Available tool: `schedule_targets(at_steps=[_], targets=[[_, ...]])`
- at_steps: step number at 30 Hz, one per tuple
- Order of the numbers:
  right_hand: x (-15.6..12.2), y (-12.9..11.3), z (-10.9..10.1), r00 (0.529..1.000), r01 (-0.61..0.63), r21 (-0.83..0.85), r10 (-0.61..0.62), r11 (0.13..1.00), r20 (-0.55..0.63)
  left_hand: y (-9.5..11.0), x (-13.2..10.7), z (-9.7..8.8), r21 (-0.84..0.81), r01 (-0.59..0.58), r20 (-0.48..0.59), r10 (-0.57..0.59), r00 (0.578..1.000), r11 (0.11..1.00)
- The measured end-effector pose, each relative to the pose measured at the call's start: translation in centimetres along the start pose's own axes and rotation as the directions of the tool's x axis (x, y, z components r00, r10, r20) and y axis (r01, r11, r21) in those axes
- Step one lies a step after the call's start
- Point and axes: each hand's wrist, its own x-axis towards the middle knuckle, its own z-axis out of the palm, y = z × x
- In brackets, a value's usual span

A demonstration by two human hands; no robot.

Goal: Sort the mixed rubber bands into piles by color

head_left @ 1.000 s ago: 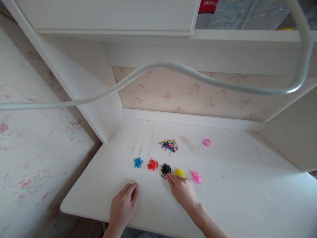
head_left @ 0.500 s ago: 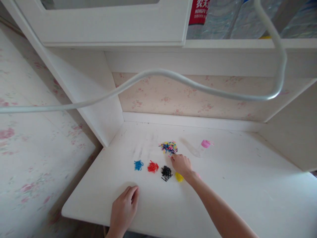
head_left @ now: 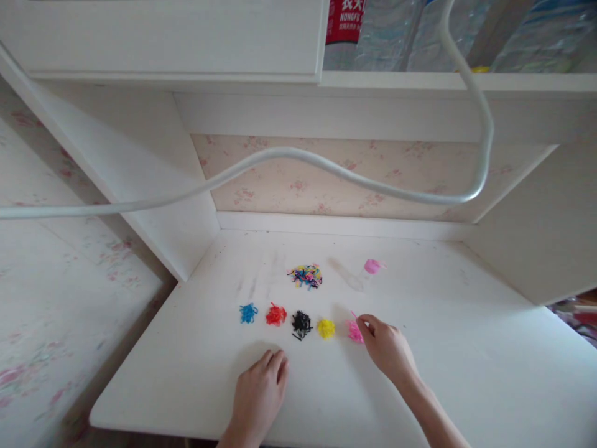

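Note:
My right hand (head_left: 385, 345) pinches a small pink rubber band (head_left: 353, 314) between thumb and forefinger, just above a pink pile of rubber bands (head_left: 355, 332). The fingers partly cover that pile. To its left, in a row, lie a yellow pile (head_left: 326, 328), a black pile (head_left: 301, 325), a red pile (head_left: 276, 314) and a blue pile (head_left: 248, 313). Behind the row is a mixed-colour heap of bands (head_left: 305, 275). Near the front edge, my left hand (head_left: 261, 389) rests on the desk, fingers curled closed, with nothing seen in them.
A clear plastic bag (head_left: 347, 274) with a pink part (head_left: 372, 266) lies at the back of the white desk (head_left: 186, 367). A white cable (head_left: 289, 152) crosses the view above. Overhead, bottled water (head_left: 387, 34) stands on a shelf beside a cabinet door (head_left: 163, 43).
My right hand has moved from the mixed heap rightward and nearer, over to the pink pile, carrying a pink band. The view has shifted slightly; my left hand stays curled on the desk.

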Motion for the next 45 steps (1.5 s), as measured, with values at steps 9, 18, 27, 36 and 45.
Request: schedule_targets(at_steps=[9,18,27,36,45], targets=[[-1.5,2.3,1.7,0.999,-0.053,0.003,0.053,0.999,0.013,3.2,3.6,0.6,0.006,0.053,0.106,-0.053,0.993,0.999],[-1.8,2.2,1.7,0.998,-0.064,0.051,0.064,0.997,0.011,3.5,3.5,0.5,0.016,0.053,0.123,-0.055,0.991,0.998],[-5.7,4.3,3.7,0.971,-0.21,0.332,0.236,0.919,-0.037,0.9,6.3,-2.6,-0.057,0.082,0.151,-0.073,0.986,0.995],[-6.6,4.1,5.0,0.978,-0.205,0.3,0.208,0.932,0.021,-2.4,16.8,-0.4,-0.002,0.158,0.2,-0.154,0.968,0.988],[-6.1,3.6,4.6,0.977,-0.208,0.309,0.213,0.928,0.017,-2.1,20.4,2.1,0.029,0.149,0.223,-0.152,0.963,0.988]])
